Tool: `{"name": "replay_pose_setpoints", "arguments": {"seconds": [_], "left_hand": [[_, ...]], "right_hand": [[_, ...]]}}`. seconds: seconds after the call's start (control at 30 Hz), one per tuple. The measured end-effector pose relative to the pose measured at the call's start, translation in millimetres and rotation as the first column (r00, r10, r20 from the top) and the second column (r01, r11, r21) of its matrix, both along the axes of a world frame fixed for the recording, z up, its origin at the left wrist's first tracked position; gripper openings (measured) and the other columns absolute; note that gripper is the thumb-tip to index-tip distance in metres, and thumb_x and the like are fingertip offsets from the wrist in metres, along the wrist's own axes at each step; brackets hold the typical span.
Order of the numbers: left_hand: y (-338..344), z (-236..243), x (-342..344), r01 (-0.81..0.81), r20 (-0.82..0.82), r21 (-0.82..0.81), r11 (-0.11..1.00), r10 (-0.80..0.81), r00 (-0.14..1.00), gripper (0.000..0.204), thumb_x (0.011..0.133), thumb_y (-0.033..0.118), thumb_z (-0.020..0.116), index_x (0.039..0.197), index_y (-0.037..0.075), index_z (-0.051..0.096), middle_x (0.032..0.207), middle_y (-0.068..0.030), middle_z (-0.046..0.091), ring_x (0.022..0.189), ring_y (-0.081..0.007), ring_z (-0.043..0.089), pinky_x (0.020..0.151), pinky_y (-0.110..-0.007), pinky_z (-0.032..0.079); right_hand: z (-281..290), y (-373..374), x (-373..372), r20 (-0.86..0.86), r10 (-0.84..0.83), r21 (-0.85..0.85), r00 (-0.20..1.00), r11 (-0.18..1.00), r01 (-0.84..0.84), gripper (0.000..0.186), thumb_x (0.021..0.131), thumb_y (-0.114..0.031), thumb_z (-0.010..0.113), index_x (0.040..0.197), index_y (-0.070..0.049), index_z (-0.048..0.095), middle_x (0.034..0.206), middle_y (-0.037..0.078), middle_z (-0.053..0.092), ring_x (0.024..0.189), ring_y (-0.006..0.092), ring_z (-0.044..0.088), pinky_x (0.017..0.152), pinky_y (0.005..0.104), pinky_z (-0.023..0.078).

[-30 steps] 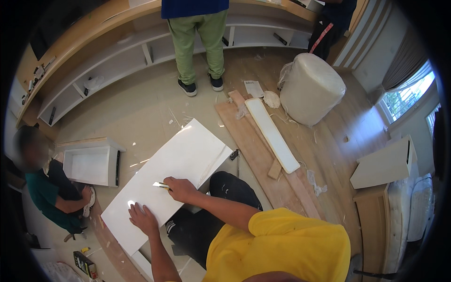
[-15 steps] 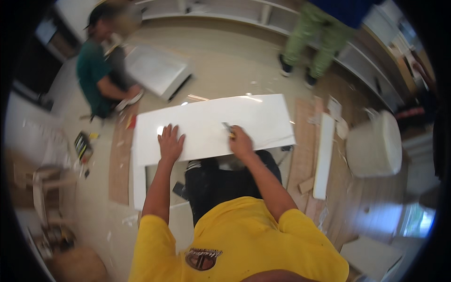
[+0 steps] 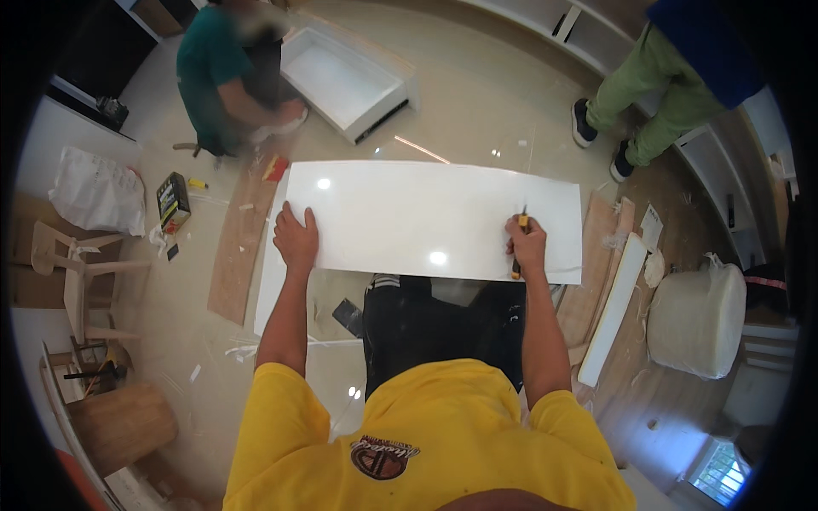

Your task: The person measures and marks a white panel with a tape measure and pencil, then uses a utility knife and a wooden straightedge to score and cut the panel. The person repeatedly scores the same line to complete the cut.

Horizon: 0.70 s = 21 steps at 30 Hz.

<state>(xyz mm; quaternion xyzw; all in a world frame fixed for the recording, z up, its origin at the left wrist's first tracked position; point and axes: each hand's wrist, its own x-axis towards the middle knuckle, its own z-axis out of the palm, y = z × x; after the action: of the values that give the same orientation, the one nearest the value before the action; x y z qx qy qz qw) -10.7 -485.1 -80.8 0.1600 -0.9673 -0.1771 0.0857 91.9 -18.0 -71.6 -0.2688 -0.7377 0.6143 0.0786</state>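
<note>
Ahead of the knees (image 3: 503, 302): white panel (image 3: 417, 220), flat. Left hand (image 3: 296, 241) spread on its left end; right hand (image 3: 528, 244) closed around utility knife (image 3: 523, 221) near right end. Probably cutting step; next move needs panel steady.

A big white board (image 3: 409, 220) is touched at its left end by the spread fingers of the left hand (image 3: 296, 240). A yellow and black knife (image 3: 523, 221) is held in the fingers of the right hand (image 3: 530, 243), over the board's right part, with its tip pointed away from the yellow shirt (image 3: 460, 426). Left of the left fingers, a brown plank (image 3: 239, 247) is seen, with a dark box (image 3: 173, 204) farther out. Past the left fingers, a white drawer (image 3: 343, 81) is seen beside a person in green (image 3: 204, 72). Right of the right fingers, a long white strip (image 3: 612, 311) is seen, then a wrapped white bundle (image 3: 694, 315).
</note>
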Motion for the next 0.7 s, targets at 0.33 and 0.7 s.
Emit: {"name": "replay_pose_setpoints", "arguments": {"seconds": [0.33,0.7], "left_hand": [[-17,-11,2,-0.189,0.012,0.107,0.976,0.189,0.982,0.090,0.084,0.058,0.076,0.145,-0.004,0.051,0.131,-0.0285,0.061,0.119,-0.0439,0.062,0.104,-0.053,0.047],[32,11,59,-0.134,0.235,0.405,0.904,0.038,0.971,0.083,0.074,0.059,0.086,0.130,0.002,0.063,0.125,-0.0194,0.064,0.116,-0.0364,0.066,0.097,-0.048,0.054]], "right_hand": [[-34,15,-18,-0.018,-0.054,0.131,0.998,0.990,0.056,0.024,0.100,-0.024,0.067,0.096,0.000,0.064,0.073,0.006,0.064,0.050,0.0109,0.058,0.041,0.0285,0.046],[-7,39,43,-0.148,0.013,0.091,0.989,0.996,0.000,0.019,0.097,-0.020,0.072,0.103,-0.004,0.063,0.076,0.001,0.059,0.058,0.0098,0.056,0.049,0.0262,0.048]]}}
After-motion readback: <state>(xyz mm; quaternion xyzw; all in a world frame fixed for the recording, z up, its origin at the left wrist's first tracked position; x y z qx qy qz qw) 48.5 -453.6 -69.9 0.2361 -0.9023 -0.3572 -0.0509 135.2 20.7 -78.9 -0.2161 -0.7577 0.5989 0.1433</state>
